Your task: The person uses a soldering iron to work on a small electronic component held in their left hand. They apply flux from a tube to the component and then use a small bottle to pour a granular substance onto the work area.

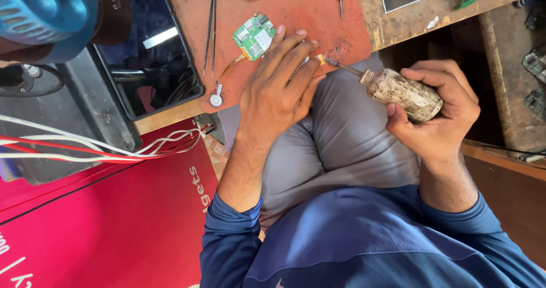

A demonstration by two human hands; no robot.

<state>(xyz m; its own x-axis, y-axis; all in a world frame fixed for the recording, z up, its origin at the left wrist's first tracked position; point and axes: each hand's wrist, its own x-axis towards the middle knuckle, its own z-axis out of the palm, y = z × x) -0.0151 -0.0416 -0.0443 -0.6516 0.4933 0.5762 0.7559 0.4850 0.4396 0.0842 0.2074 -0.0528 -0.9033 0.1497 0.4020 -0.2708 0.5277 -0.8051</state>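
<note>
The person sits at a low workbench, and the work in hand seems to be putting a drop of liquid on a small part. The right hand (435,108) is wrapped around a dirty, mottled squeeze bottle (404,93), fingers curled firmly on its body, and its thin metal nozzle (341,67) points left toward the other hand. The left hand (278,89) rests at the near edge of the red mat (284,15); its fingers are pressed together on a small part (318,58), which is mostly hidden, so I cannot tell what it is. The nozzle tip comes just beside this part, perhaps touching it.

Just left of the left hand lies a green circuit board (254,36), with a thin orange flex cable going down to a small round piece (215,99). Tweezers (211,26) lie farther left, beside a dark tablet screen (148,54).

In my judgement, the next move calls for a very gentle squeeze, holding the part steady, so that the liquid does not flood over the fingers or the mat.
</note>
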